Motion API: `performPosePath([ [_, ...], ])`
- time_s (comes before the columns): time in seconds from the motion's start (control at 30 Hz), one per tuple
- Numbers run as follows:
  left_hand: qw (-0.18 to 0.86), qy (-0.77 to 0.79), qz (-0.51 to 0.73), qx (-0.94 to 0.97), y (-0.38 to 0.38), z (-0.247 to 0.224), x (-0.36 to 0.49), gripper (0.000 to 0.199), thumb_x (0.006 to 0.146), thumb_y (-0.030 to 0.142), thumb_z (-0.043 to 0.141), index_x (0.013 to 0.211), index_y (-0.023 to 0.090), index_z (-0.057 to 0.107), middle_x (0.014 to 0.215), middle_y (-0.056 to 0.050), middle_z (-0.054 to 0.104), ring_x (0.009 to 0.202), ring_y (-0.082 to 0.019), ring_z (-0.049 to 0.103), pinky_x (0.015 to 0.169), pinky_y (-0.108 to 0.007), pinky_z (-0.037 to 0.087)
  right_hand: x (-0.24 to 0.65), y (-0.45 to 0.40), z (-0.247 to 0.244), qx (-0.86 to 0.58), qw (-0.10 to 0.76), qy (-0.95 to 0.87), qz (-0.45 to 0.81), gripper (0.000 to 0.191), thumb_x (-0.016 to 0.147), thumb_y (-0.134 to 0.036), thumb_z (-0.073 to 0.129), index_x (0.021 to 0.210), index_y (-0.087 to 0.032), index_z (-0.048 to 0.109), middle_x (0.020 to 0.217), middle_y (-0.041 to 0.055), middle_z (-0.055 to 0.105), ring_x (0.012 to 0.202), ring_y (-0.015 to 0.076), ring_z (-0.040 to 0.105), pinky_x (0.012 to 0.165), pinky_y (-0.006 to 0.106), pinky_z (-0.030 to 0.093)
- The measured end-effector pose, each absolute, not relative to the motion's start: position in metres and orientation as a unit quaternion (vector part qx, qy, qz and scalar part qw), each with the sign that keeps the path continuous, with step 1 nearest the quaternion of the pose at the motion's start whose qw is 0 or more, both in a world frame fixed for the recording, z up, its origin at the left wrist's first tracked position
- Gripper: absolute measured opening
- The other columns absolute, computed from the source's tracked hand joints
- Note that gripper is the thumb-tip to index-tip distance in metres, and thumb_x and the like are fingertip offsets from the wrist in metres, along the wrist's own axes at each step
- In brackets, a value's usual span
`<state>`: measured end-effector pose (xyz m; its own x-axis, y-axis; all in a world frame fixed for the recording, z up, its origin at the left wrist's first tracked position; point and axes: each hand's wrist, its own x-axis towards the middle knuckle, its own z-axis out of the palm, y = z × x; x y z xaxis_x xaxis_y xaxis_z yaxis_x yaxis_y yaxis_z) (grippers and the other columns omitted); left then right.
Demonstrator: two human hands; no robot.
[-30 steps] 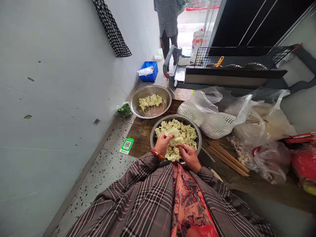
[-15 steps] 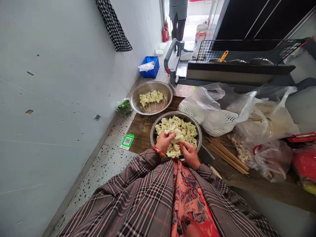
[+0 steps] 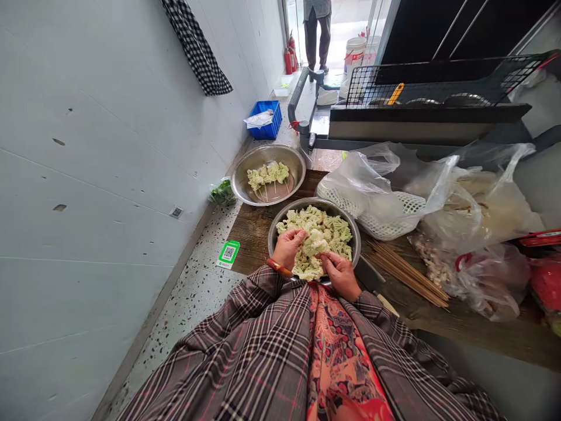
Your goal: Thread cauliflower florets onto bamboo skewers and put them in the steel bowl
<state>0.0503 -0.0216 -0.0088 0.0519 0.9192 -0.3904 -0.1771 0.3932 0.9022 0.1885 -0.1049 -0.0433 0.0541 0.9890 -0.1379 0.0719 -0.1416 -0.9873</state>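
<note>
Over a metal bowl (image 3: 353, 229) heaped with cauliflower florets (image 3: 337, 225), both my hands are closed. My left hand (image 3: 287, 250) pinches with thumb and forefinger at the left edge of a pale cauliflower floret (image 3: 316, 242). From below right, my right hand (image 3: 342, 275) grips the same floret by its lower end. Whether a skewer is inside it cannot be made out. To the right of the bowl lies a bundle of thin wooden skewers (image 3: 405, 272). A second metal bowl (image 3: 245, 169), farther off, holds several skewered cauliflower pieces (image 3: 268, 174).
White plastic bags (image 3: 372, 187) crowd the wooden tabletop (image 3: 249, 234) on the right. A green QR card (image 3: 228, 254) and bagged greens (image 3: 222, 193) lie on the left. A blue crate (image 3: 266, 120) sits by the wall. A person (image 3: 318, 35) stands at the doorway.
My left hand's fingertips have shifted slightly left, and the floret shows more plainly between my hands. The view has tilted a little. The person in the doorway has changed stance.
</note>
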Motion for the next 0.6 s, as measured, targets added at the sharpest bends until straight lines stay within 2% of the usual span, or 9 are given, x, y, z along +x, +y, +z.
performPosePath([
  [0.17,0.622,0.534,0.409,0.402,-0.030,-0.011,0.053,0.030,0.060,0.040,0.077,0.064,0.013,0.064,0.056,0.003,0.050,0.057,-0.007,0.041,0.059,-0.024,0.032,0.190,-0.109,-0.050,-0.568,0.462,-0.461,0.502,0.042,0.087,-0.050,0.048,0.088,-0.013,0.068,0.055,-0.0028,0.044,0.050,0.0097,0.038,0.048,0.023,0.030],
  [0.43,0.644,0.515,0.383,0.415,-0.030,-0.019,0.050,0.035,0.064,0.045,0.073,0.076,0.014,0.064,0.065,0.002,0.054,0.060,-0.008,0.042,0.058,-0.022,0.033,0.193,-0.108,-0.048,-0.564,0.449,-0.473,0.507,0.042,0.087,-0.050,0.048,0.088,-0.014,0.069,0.054,-0.0030,0.045,0.050,0.0103,0.039,0.050,0.023,0.031],
  [0.6,0.649,0.508,0.344,0.450,-0.029,-0.016,0.044,0.039,0.067,0.050,0.069,0.062,0.013,0.059,0.057,0.003,0.046,0.055,-0.007,0.037,0.055,-0.022,0.030,0.193,-0.109,-0.050,-0.559,0.439,-0.497,0.498,0.044,0.088,-0.051,0.046,0.087,-0.014,0.069,0.055,-0.0027,0.045,0.052,0.0107,0.040,0.051,0.023,0.033],
])
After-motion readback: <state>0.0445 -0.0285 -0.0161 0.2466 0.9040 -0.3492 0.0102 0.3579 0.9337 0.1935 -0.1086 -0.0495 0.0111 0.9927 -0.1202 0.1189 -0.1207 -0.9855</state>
